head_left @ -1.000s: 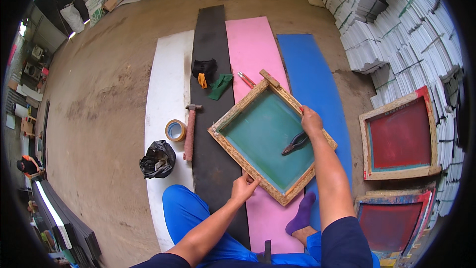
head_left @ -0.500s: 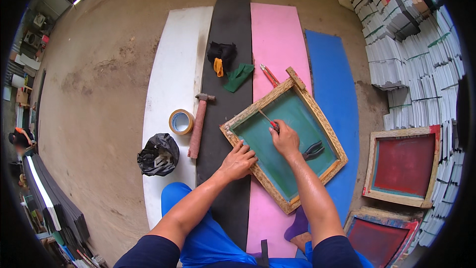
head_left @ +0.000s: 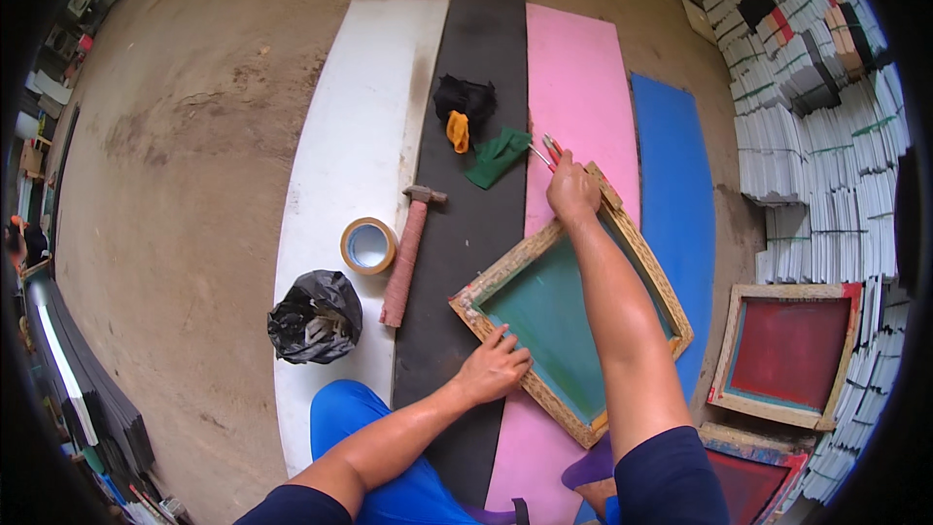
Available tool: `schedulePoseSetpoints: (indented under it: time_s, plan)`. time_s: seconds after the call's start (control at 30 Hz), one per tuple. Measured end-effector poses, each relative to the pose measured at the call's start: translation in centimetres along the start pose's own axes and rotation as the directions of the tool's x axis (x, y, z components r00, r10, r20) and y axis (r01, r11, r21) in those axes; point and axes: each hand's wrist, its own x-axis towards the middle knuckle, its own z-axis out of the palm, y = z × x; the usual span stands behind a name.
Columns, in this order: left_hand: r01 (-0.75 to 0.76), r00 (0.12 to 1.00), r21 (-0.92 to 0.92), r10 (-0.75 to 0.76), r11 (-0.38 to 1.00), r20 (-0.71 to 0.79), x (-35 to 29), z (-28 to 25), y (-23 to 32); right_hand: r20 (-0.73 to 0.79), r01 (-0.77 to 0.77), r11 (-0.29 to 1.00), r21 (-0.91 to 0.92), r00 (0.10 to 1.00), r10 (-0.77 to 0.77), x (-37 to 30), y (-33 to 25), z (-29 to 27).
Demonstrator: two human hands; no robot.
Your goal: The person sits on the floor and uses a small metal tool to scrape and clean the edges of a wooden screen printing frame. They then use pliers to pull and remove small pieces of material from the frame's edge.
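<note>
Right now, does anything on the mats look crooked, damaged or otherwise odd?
Yes. The wooden screen frame with green mesh lies askew, turned diagonally across the pink mat and the black mat, and its wood looks chipped and paint-stained. The left hand rests on its near edge; the right hand is at its far corner.

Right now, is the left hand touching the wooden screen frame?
Touching. The head view shows the left hand with its fingers resting on the near-left edge of the wooden screen frame, no gap visible.

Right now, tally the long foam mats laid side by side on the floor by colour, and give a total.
White foam mat: 1
Black foam mat: 1
Pink foam mat: 1
Blue foam mat: 1
Total: 4
</note>
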Motion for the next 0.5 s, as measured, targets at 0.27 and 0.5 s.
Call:
schedulePoseSetpoints:
  time_s: [0.27, 0.5]
  plan:
    - [-0.007, 1.000, -0.024, 0.008, 1.000, 0.023, -0.5, 0.1, 0.0, 0.066, 0.053, 0.994, -0.094, 0.997, -0.047, 0.8, -2.4, 0.7]
    - [0.004, 0.997, -0.030, -0.001, 1.000, 0.081, -0.7, 0.2, 0.3, 0.137, -0.101, 0.955, 0.280, 0.989, 0.064, 0.9, -9.1, -1.0]
